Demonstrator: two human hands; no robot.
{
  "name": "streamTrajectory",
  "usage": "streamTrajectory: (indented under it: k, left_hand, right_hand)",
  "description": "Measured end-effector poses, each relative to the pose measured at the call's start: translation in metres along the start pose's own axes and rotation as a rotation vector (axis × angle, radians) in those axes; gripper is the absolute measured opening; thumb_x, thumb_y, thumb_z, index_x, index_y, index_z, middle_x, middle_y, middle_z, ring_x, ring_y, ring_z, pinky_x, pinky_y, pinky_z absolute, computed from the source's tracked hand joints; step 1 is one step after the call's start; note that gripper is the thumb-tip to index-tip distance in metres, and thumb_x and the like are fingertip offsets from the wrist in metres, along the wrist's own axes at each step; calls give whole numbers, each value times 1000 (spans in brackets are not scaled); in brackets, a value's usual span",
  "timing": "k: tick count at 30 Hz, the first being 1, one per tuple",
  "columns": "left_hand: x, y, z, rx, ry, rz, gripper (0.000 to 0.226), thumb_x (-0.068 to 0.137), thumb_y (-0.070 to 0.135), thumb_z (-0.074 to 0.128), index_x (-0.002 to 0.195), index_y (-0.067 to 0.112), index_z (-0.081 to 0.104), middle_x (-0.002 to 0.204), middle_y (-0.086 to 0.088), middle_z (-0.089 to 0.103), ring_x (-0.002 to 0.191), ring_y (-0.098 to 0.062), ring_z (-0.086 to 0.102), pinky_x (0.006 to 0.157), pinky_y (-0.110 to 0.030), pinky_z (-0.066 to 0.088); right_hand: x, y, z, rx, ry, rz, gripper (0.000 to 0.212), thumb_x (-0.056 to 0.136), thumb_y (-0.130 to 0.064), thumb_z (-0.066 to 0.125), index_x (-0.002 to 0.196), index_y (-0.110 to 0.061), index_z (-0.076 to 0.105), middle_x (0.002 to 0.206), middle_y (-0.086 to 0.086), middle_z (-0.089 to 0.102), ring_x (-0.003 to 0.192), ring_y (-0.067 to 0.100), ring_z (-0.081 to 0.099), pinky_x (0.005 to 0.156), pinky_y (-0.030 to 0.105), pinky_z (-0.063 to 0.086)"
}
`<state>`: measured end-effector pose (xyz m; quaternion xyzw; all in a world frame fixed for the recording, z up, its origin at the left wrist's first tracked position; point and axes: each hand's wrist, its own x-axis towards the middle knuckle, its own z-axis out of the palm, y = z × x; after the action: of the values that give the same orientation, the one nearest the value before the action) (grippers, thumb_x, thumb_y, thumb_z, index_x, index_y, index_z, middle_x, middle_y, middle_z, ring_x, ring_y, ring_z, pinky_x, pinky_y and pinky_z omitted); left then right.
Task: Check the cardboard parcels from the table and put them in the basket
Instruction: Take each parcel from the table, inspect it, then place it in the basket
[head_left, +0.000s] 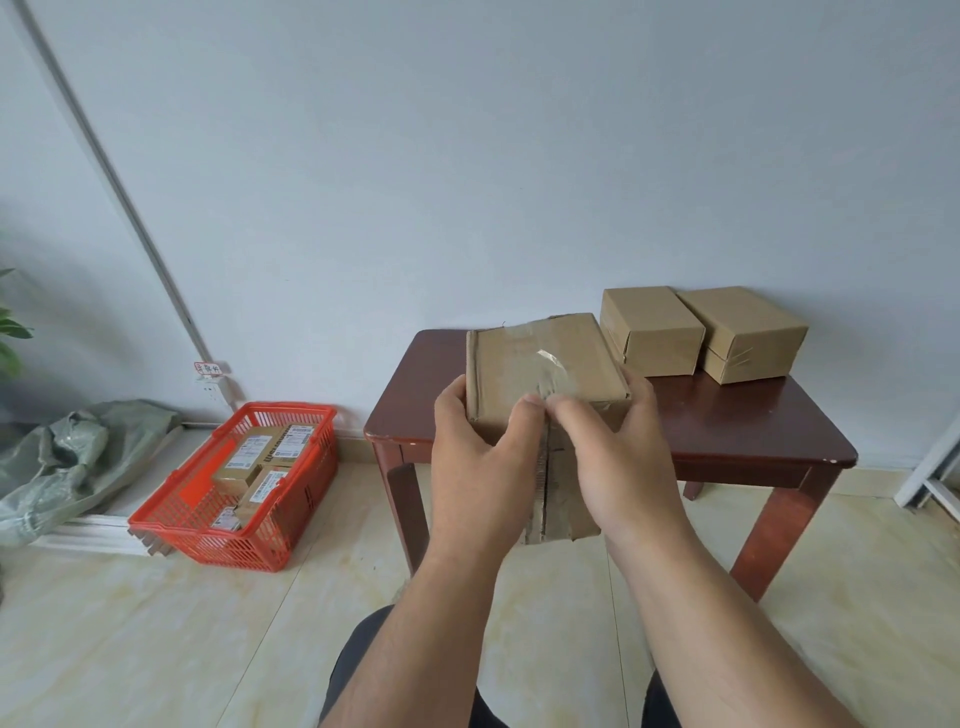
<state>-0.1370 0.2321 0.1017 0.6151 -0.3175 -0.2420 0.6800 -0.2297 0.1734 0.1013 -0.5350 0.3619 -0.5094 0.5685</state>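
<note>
Both hands grasp one cardboard parcel (540, 364) in the air above the near left part of the dark wooden bench (727, 431): the left hand (478, 457) curls round the parcel's left edge with its thumb on the near top edge, and the right hand (618, 457) wraps the right side, its thumb meeting the left thumb at a strip of clear tape (550, 364) that runs over the top and is wrinkled near the front. Its near face hangs down between the two wrists, with a taped seam running down its middle. Far left, a grey-green woven sack (67, 457) lies slumped on the floor against the wall. Just right of it a red plastic basket (260, 545) stands on the tiled floor, with several labelled cardboard parcels (260, 462) lying inside. Further right, on the far side of the bench by the wall, two more plain boxes stand close beside each other, the left box (649, 332) and the right box (743, 332), both well apart from the held parcel.
</note>
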Motion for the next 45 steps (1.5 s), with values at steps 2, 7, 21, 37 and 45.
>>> streamTrajectory:
  k: [2, 7, 21, 37, 45]
  left_hand:
    - [-2, -2, 0, 12, -35, 7, 27, 97, 29, 70, 110, 46, 55, 93, 26, 73, 87, 5, 71, 70, -15, 56]
    - [-3, -1, 0, 4, -41, 29, 32, 97, 25, 72, 114, 46, 54, 96, 34, 70, 90, 10, 69, 68, -9, 53]
    - [1, -6, 1, 31, 44, 82, 47, 94, 32, 79, 134, 29, 54, 111, 19, 70, 98, 9, 69, 80, -14, 56]
    - [17, -19, -3, 121, 127, 133, 53, 85, 52, 79, 132, 38, 58, 127, 14, 64, 119, -7, 64, 97, -40, 59]
    - [20, -21, -4, 117, 160, 147, 51, 85, 53, 79, 126, 38, 54, 126, 10, 63, 117, -8, 64, 93, -41, 61]
  right_hand:
    - [2, -1, 0, 15, 14, 26, 45, 85, -18, 77, 121, -40, 62, 106, -13, 77, 88, 1, 74, 79, 34, 62]
    - [2, 5, 3, 11, 60, 33, 45, 83, -28, 81, 122, -41, 62, 107, -14, 76, 93, 3, 75, 87, 39, 63]
    - [1, 8, -1, -38, 56, -21, 39, 89, -31, 82, 115, -37, 54, 103, -16, 73, 83, -10, 69, 70, 17, 49]
    - [9, 19, 1, -78, 83, -15, 37, 88, -31, 82, 111, -31, 53, 104, -8, 71, 77, -7, 67, 56, 9, 48]
    - [12, 23, 4, -123, 82, -32, 43, 87, -41, 84, 118, -32, 55, 111, -10, 70, 88, -3, 70, 61, 14, 54]
